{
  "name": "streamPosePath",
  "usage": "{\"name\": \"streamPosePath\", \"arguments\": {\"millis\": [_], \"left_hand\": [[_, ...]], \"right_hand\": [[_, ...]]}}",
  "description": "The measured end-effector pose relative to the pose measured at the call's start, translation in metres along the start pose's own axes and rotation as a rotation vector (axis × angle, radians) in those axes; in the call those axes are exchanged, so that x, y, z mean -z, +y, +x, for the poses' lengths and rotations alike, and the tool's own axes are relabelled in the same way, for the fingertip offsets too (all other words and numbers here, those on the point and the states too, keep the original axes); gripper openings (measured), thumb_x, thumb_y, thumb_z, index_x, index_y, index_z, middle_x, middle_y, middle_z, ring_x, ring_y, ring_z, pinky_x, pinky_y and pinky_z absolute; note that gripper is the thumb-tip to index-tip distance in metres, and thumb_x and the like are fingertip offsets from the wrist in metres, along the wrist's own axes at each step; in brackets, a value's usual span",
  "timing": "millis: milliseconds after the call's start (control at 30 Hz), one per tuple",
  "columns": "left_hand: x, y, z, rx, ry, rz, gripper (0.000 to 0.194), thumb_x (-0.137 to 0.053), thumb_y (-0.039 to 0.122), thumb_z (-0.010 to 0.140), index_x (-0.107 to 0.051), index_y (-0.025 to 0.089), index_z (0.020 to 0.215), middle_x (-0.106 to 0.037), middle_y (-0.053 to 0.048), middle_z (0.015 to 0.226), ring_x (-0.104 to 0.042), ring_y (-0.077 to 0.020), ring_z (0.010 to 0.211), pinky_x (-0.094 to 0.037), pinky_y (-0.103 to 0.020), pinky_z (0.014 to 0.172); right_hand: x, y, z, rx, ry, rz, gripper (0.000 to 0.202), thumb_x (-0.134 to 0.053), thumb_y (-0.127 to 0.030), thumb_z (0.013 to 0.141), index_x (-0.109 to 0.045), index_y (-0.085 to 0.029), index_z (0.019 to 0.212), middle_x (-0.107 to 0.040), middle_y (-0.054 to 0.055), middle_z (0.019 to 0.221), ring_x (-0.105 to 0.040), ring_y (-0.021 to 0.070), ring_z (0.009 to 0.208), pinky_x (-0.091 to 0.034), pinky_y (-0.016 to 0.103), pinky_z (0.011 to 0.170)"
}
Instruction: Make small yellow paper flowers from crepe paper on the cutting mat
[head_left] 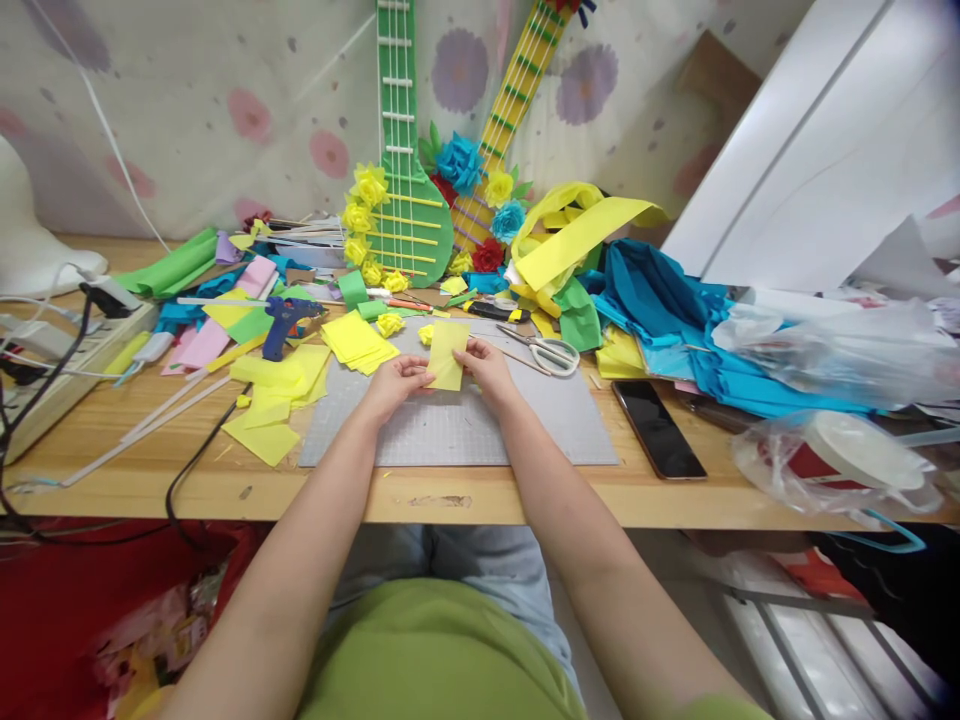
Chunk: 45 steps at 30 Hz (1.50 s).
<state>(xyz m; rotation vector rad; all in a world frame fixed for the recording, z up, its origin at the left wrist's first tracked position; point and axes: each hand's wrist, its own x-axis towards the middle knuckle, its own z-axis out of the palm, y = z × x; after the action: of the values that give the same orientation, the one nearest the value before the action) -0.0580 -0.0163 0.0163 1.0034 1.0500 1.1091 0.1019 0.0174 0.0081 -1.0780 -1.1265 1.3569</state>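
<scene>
Between my two hands a small rectangle of yellow crepe paper (pixel 448 358) is held upright over the grey cutting mat (pixel 457 435). My left hand (pixel 400 385) pinches its lower left edge. On the right edge, higher up, the fingers of my right hand (pixel 486 368) are closed on the same piece. A stack of yellow paper pieces (pixel 358 342) lies just beyond my left hand. Small yellow paper roses (pixel 390 324) sit behind the paper. White-handled scissors (pixel 551 355) rest to the right of my right hand.
A blue glue gun (pixel 285 325) and loose yellow paper (pixel 264 438) lie left. Behind stand a green paper lute (pixel 409 215) and a yellow one (pixel 502 120). A phone (pixel 660 430), blue crepe paper (pixel 660 300) and a bagged cup (pixel 840 460) are at right. Cables (pixel 202 450) cross the left side.
</scene>
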Motion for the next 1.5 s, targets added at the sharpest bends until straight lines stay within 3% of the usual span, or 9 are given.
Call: {"name": "streamPosePath", "arguments": {"millis": [300,500,633,800,967,1167,1367,1500], "left_hand": [[-0.001,-0.001,0.003,-0.027,0.082,0.005,0.041,-0.077,0.028,0.047,-0.059,0.011,0.08,-0.063,-0.002,0.062,-0.06,-0.0134,0.06,-0.052,-0.03,0.061],[-0.003,-0.003,0.006,-0.081,0.118,0.003,0.039,-0.072,0.031,0.055,-0.057,0.014,0.087,-0.061,0.0,0.064,-0.06,-0.014,0.064,-0.051,-0.029,0.061],[-0.008,-0.006,0.009,-0.131,0.254,0.024,0.029,-0.067,0.03,0.063,-0.058,0.016,0.087,-0.062,-0.001,0.07,-0.058,-0.012,0.064,-0.048,-0.023,0.057],[-0.015,-0.011,0.012,-0.237,0.384,0.106,0.021,-0.063,0.035,0.067,-0.059,0.016,0.075,-0.058,0.001,0.061,-0.051,-0.0093,0.056,-0.041,-0.019,0.052],[-0.017,-0.012,0.012,-0.216,0.358,0.092,0.022,-0.06,0.038,0.069,-0.058,0.015,0.069,-0.058,0.001,0.06,-0.051,-0.0097,0.055,-0.039,-0.02,0.052],[-0.025,-0.012,0.011,-0.165,0.317,0.065,0.023,-0.059,0.036,0.071,-0.048,0.019,0.081,-0.049,0.007,0.049,-0.045,-0.0079,0.042,-0.033,-0.019,0.044],[-0.033,-0.012,0.01,-0.135,0.301,0.093,0.02,-0.055,0.027,0.074,-0.04,0.021,0.084,-0.051,0.007,0.054,-0.048,-0.0087,0.045,-0.036,-0.02,0.049],[-0.028,-0.014,0.012,-0.295,0.392,0.151,0.022,-0.062,0.021,0.067,-0.045,0.019,0.08,-0.055,0.002,0.075,-0.054,-0.0088,0.068,-0.041,-0.02,0.062]], "right_hand": [[0.0,0.0,0.002,0.013,0.021,0.035,0.038,-0.071,-0.043,0.047,-0.051,-0.019,0.07,-0.057,-0.003,0.064,-0.053,0.0104,0.059,-0.043,0.024,0.054],[-0.003,-0.003,-0.001,0.007,-0.001,0.021,0.035,-0.069,-0.044,0.05,-0.049,-0.019,0.065,-0.057,-0.003,0.064,-0.052,0.0093,0.057,-0.043,0.023,0.051],[-0.007,-0.004,-0.005,-0.018,-0.052,0.0,0.034,-0.069,-0.043,0.051,-0.048,-0.02,0.062,-0.056,-0.003,0.061,-0.052,0.009,0.055,-0.044,0.023,0.051],[-0.01,-0.005,-0.01,-0.012,-0.198,-0.044,0.029,-0.069,-0.041,0.055,-0.055,-0.019,0.067,-0.059,-0.003,0.066,-0.053,0.0091,0.058,-0.043,0.021,0.052],[-0.01,-0.008,-0.013,0.003,-0.266,-0.008,0.026,-0.069,-0.038,0.057,-0.061,-0.02,0.075,-0.062,-0.002,0.074,-0.055,0.0103,0.067,-0.043,0.021,0.056],[-0.01,-0.008,-0.013,0.008,-0.329,0.05,0.023,-0.07,-0.037,0.057,-0.062,-0.02,0.072,-0.065,0.0,0.08,-0.058,0.0133,0.078,-0.045,0.028,0.075],[-0.011,-0.007,-0.011,0.042,-0.224,0.091,0.027,-0.073,-0.037,0.053,-0.058,-0.019,0.065,-0.062,-0.003,0.07,-0.057,0.0121,0.071,-0.044,0.029,0.075],[-0.013,-0.004,-0.008,0.067,-0.144,0.103,0.029,-0.073,-0.035,0.05,-0.053,-0.019,0.064,-0.058,-0.004,0.067,-0.053,0.0102,0.065,-0.044,0.027,0.07]]}}
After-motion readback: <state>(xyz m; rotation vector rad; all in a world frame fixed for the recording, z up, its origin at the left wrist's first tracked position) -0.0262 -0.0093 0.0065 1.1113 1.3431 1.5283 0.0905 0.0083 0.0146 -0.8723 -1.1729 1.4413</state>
